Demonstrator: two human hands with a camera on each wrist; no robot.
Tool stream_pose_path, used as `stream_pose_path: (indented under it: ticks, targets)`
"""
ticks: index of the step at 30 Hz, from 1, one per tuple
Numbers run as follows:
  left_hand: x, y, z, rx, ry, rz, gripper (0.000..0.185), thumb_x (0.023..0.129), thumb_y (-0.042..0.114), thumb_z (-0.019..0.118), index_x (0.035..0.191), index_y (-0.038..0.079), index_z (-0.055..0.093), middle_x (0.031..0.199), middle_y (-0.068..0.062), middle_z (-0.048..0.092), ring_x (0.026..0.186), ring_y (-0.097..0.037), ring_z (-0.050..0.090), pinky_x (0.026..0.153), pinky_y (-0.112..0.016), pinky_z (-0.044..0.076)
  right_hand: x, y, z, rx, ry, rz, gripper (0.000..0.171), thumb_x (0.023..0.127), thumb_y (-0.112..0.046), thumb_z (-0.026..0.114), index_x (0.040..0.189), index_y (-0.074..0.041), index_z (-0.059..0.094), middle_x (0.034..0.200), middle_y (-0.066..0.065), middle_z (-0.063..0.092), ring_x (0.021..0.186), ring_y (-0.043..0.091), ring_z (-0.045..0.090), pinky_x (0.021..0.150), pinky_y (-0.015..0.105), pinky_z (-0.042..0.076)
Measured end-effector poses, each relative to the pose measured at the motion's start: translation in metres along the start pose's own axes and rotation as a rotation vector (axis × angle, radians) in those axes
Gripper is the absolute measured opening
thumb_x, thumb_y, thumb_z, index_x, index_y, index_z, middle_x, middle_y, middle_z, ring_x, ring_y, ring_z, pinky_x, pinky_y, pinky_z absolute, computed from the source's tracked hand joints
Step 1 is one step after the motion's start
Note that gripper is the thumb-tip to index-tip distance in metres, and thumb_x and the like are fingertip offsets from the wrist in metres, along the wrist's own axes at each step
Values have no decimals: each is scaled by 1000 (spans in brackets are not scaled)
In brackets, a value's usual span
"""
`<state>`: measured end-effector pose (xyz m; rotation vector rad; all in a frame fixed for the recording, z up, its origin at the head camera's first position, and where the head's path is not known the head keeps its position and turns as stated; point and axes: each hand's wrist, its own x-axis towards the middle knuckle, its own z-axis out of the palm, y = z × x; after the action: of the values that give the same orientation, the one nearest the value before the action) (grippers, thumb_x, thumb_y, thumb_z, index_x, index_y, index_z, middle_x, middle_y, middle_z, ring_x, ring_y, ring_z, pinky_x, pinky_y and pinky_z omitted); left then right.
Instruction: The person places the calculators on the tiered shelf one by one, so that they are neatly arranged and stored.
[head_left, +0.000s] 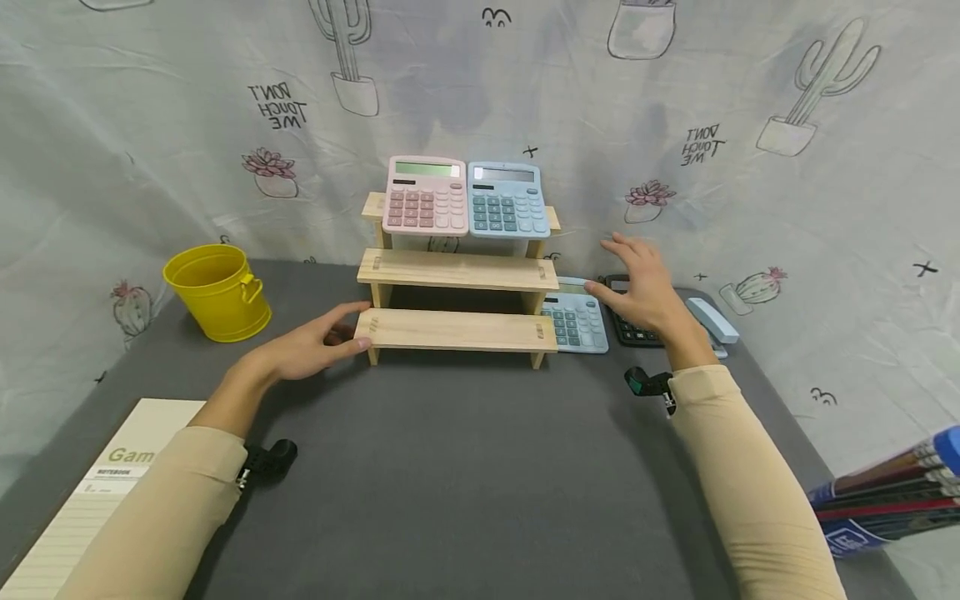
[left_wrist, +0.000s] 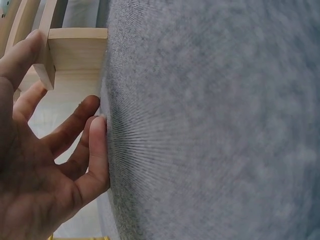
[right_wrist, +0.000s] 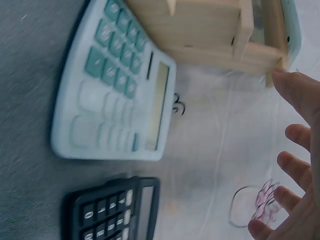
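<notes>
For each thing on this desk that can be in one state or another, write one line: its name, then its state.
Left hand: open, fingers on the shelf's bottom step.
Right hand: open, held over the calculators on the table.
Wooden shelf: upright.
Pink calculator: propped on top step.
Blue calculator: propped beside it.
Light blue calculator: flat on table.
Black calculator: flat, partly hidden.
Yellow bucket: upright.
Notebook: closed.

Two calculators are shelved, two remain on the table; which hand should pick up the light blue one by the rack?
Right, probably. The right hand hovers open just above the light blue calculator; the left hand rests at the wooden rack's far end.
</notes>
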<state>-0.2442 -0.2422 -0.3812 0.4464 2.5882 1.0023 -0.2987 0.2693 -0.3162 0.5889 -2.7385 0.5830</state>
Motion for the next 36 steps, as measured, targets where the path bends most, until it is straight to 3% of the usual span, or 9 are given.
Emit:
stream_pose_path:
  ticks: [10, 20, 36]
  targets:
    - [-4, -2, 1, -6, 1, 7, 81, 102, 57, 56, 165, 27, 15, 155, -29, 39, 137, -48, 46, 93, -54, 51, -17, 26, 11, -29, -85, 126, 77, 96, -38, 70, 159, -8, 37, 167, 21, 24, 152, 52, 15, 107, 82, 16]
    - [-1, -1, 1, -18, 4, 18, 77, 103, 55, 55, 165, 30, 16, 158, -26, 36, 139, -47, 43, 99, -59, 47, -35, 55, 21, -10, -120, 231, 82, 96, -44, 70, 160, -8, 33, 167, 23, 20, 148, 57, 14, 107, 83, 15]
    - [0, 1, 2, -14, 13, 18, 78, 104, 56, 54, 165, 28, 15, 159, -26, 34, 141, -48, 41, 101, -62, 45, -39, 86, 35, 9, -213, 273, 87, 95, -40, 71, 159, -1, 28, 165, 34, 16, 150, 56, 14, 118, 71, 2]
